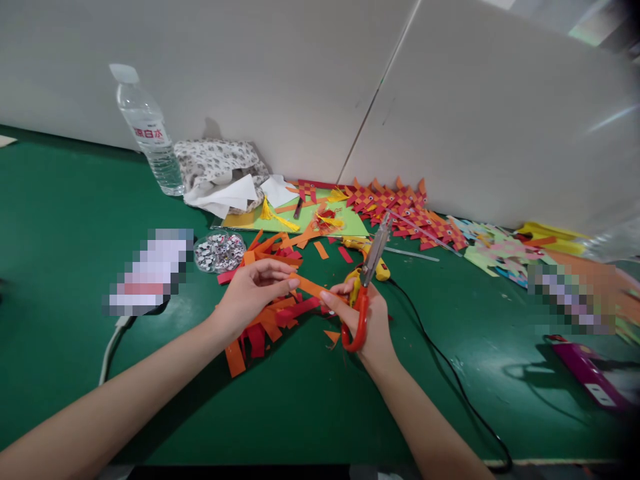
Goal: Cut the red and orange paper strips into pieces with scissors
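My left hand (260, 288) pinches one end of an orange paper strip (311, 287) between thumb and fingertips. At the strip's other end, my right hand (367, 320) grips it too, with the red-handled scissors (369, 267) hung on the same hand. The scissor blades point up and away, and look closed. Beneath both hands lies a loose heap of orange and red paper pieces (273, 320). Just beyond the right hand rests a yellow glue gun (383, 267), partly hidden by the scissors. A round dish of googly eyes (220, 252) stands left of the heap.
Woven red-and-orange paper fish (395, 207) lie along the wall. A water bottle (150, 133) and a patterned tissue pouch (220, 167) stand at the back left. A blurred phone (153, 273) is at left. The black cord (440, 353) crosses the right side towards a purple power strip (587, 373).
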Demonstrator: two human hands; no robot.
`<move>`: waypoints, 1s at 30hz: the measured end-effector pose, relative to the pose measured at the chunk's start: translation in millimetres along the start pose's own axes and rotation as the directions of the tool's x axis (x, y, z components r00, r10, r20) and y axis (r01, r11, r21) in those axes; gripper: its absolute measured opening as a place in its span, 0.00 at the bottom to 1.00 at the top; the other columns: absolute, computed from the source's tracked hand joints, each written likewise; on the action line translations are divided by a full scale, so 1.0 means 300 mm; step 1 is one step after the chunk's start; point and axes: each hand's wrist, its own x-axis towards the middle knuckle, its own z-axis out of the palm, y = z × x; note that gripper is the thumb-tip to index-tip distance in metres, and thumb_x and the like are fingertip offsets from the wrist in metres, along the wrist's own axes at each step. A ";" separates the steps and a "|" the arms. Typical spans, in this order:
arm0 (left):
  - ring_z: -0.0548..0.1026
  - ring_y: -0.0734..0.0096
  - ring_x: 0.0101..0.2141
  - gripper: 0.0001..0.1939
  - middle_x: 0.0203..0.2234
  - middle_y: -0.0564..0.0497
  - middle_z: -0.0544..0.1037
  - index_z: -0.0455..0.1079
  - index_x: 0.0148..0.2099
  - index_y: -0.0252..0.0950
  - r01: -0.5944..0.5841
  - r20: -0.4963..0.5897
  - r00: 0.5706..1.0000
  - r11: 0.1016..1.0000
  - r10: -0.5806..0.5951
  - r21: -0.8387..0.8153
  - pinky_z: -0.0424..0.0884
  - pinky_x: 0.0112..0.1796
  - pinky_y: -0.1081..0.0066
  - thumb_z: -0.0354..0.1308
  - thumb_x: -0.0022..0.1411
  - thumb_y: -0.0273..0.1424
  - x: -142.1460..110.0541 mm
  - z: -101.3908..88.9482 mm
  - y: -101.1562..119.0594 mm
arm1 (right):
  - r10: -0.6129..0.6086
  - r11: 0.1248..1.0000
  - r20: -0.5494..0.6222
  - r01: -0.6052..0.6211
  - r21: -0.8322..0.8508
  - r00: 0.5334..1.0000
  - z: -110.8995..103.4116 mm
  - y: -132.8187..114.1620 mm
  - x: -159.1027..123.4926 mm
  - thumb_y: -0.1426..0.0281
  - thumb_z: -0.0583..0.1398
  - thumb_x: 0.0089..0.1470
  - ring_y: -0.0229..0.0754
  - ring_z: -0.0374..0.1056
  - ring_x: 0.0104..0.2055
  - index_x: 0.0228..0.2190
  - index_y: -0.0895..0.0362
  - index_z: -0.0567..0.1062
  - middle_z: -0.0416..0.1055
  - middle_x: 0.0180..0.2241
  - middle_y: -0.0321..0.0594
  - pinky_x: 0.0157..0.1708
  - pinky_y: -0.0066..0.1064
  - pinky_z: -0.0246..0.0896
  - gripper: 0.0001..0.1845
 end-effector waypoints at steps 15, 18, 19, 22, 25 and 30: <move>0.75 0.76 0.31 0.15 0.30 0.53 0.77 0.73 0.33 0.35 0.032 -0.030 0.999 0.999 -0.033 -0.019 0.71 0.37 0.75 0.70 0.41 0.30 -0.001 0.009 -0.001 | -0.021 1.000 -0.015 0.021 0.017 1.000 -0.007 0.005 0.002 0.73 0.71 0.30 0.34 0.68 0.25 0.24 0.55 0.64 0.70 0.23 0.30 0.29 0.29 0.68 0.22; 0.75 0.76 0.31 0.15 0.29 0.53 0.77 0.72 0.33 0.34 0.051 -0.041 0.998 0.998 -0.052 -0.026 0.71 0.36 0.75 0.70 0.41 0.30 0.000 0.010 -0.008 | -0.029 0.999 -0.009 0.030 0.023 1.000 -0.006 0.005 0.000 0.73 0.71 0.31 0.35 0.68 0.26 0.24 0.55 0.64 0.70 0.23 0.29 0.29 0.30 0.69 0.22; 0.75 0.76 0.31 0.15 0.28 0.53 0.77 0.72 0.33 0.34 0.056 -0.035 0.998 0.998 -0.057 -0.034 0.71 0.36 0.75 0.70 0.41 0.30 0.000 0.010 -0.009 | -0.032 0.999 -0.007 0.032 0.022 0.999 -0.006 0.005 -0.001 0.73 0.71 0.31 0.35 0.68 0.26 0.24 0.55 0.64 0.70 0.23 0.29 0.29 0.29 0.69 0.22; 0.75 0.76 0.30 0.13 0.27 0.52 0.77 0.72 0.32 0.33 0.069 -0.015 0.997 0.996 -0.070 -0.058 0.71 0.35 0.75 0.69 0.43 0.30 0.001 0.009 -0.013 | -0.036 0.999 -0.011 0.036 0.015 0.999 -0.003 0.005 -0.001 0.72 0.71 0.30 0.34 0.68 0.26 0.24 0.55 0.64 0.69 0.23 0.29 0.30 0.29 0.68 0.22; 0.75 0.76 0.30 0.13 0.27 0.53 0.77 0.72 0.32 0.33 0.071 -0.018 0.997 0.995 -0.072 -0.064 0.71 0.35 0.76 0.69 0.43 0.30 0.002 0.008 -0.013 | -0.031 1.000 -0.022 0.031 0.003 0.999 0.000 0.003 -0.001 0.72 0.72 0.29 0.34 0.68 0.26 0.24 0.55 0.64 0.70 0.23 0.30 0.30 0.28 0.68 0.22; 0.76 0.75 0.30 0.13 0.27 0.52 0.78 0.72 0.32 0.33 0.079 -0.022 0.996 0.994 -0.081 -0.071 0.72 0.35 0.75 0.69 0.43 0.29 0.003 0.008 -0.013 | -0.035 0.999 -0.016 0.035 -0.016 0.999 -0.001 0.000 -0.002 0.71 0.72 0.30 0.35 0.68 0.27 0.23 0.55 0.64 0.70 0.23 0.30 0.31 0.29 0.68 0.22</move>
